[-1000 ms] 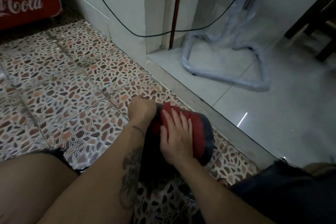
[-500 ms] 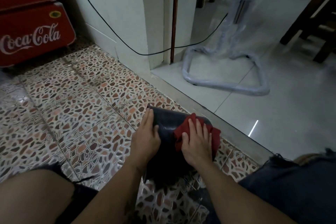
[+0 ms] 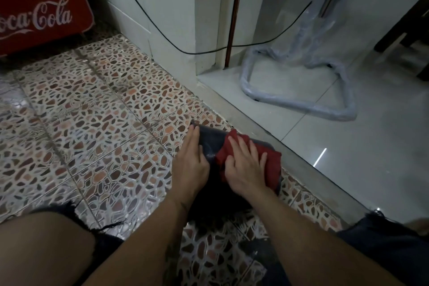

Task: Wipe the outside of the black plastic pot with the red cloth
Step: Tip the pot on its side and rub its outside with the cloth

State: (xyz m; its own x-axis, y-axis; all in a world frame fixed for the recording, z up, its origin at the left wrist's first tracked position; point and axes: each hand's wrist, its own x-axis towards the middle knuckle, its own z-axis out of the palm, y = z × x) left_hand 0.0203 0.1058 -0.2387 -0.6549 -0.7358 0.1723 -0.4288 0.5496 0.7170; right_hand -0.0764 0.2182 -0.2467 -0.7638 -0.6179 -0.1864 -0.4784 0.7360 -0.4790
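Note:
The black plastic pot [image 3: 211, 144] lies on its side on the patterned floor tiles between my knees. My left hand [image 3: 191, 162] rests flat against the pot's left side, fingers pointing away from me, steadying it. My right hand [image 3: 246, 165] presses the red cloth [image 3: 271, 162] flat onto the pot's upper right side. The cloth bunches out past my fingers on the far side and to the right. The near part of the pot is dark and hidden under my wrists.
A grey stone threshold [image 3: 301, 158] runs diagonally just right of the pot, with pale glossy floor beyond. A plastic-wrapped metal stand [image 3: 301, 104] stands there. A red Coca-Cola cooler [image 3: 41, 14] sits far left. A black cable [image 3: 162, 35] hangs along the white wall.
My left hand moved from the pot's far end onto its left side. The right hand slid the cloth across the pot's top, and the view tilted up slightly.

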